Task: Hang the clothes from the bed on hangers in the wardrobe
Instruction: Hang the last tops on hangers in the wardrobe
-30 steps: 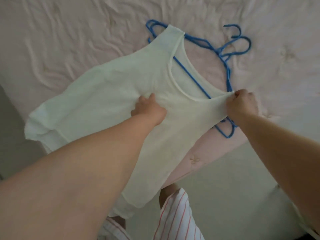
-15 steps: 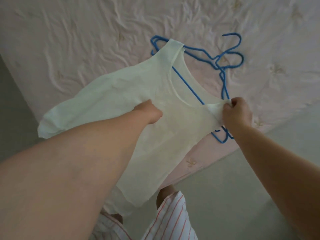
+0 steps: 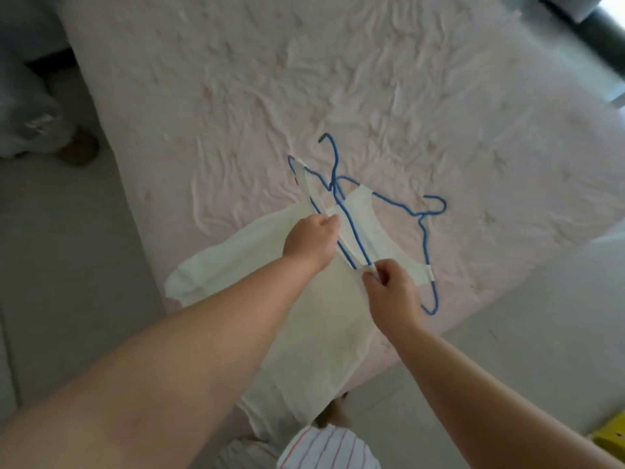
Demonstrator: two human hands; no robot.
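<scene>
A pale white sleeveless top (image 3: 324,333) lies over the near edge of the pink bed (image 3: 304,96) and hangs off it. One blue wire hanger (image 3: 341,211) sits inside the top, its hook poking out above the neckline. A second blue hanger (image 3: 424,231) lies under the top's right shoulder on the bed. My left hand (image 3: 311,238) grips the top's left strap and the hanger there. My right hand (image 3: 389,282) pinches the neckline at the hanger's lower end.
Grey floor (image 3: 67,299) lies left and right of the bed corner. Another person's legs and shoe (image 3: 44,130) stand at the far left. A yellow object (image 3: 608,438) sits at the lower right. My striped clothing (image 3: 328,448) shows at the bottom.
The view has pulled back and turned. One hanger now stands up inside the top with its hook above the neckline. Both hands have shifted to the neckline and strap.
</scene>
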